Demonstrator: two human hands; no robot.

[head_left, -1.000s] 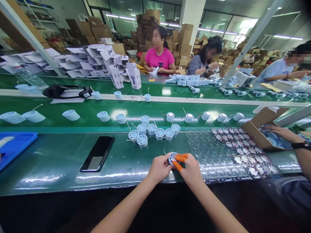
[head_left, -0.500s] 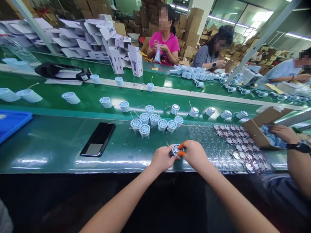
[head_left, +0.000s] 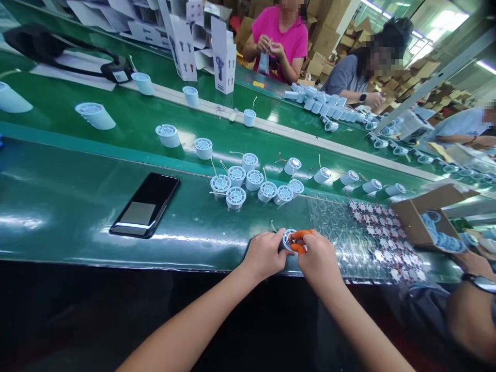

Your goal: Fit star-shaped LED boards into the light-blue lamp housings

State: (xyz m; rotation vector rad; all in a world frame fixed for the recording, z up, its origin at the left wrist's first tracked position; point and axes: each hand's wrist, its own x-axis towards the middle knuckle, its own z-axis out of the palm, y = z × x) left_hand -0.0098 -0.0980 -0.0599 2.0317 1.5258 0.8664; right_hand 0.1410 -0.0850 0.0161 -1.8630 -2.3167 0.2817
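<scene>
The left hand [head_left: 264,254] and right hand [head_left: 318,259] close together on one pale blue round housing [head_left: 289,239] at the near edge of the green assembly bench [head_left: 58,243]; the housing sits between them, its slotted face tipped up toward the camera. The left hand curls around its left side, seemingly steadying it, while the orange finger cots [head_left: 300,242] on the right hand press against its right rim, probably to protect the fingertips and keep a firm hold; a thin wire [head_left: 273,225] rises behind it. Whether it touches the bench, I cannot tell. A cluster of matching housings [head_left: 248,181] stands just beyond, within easy reach; a smartphone [head_left: 144,205] lies to the left; bubble wrap [head_left: 341,243] spreads to the right, toward a cardboard box [head_left: 416,219], where a co-worker's hand [head_left: 475,264] rests.
</scene>
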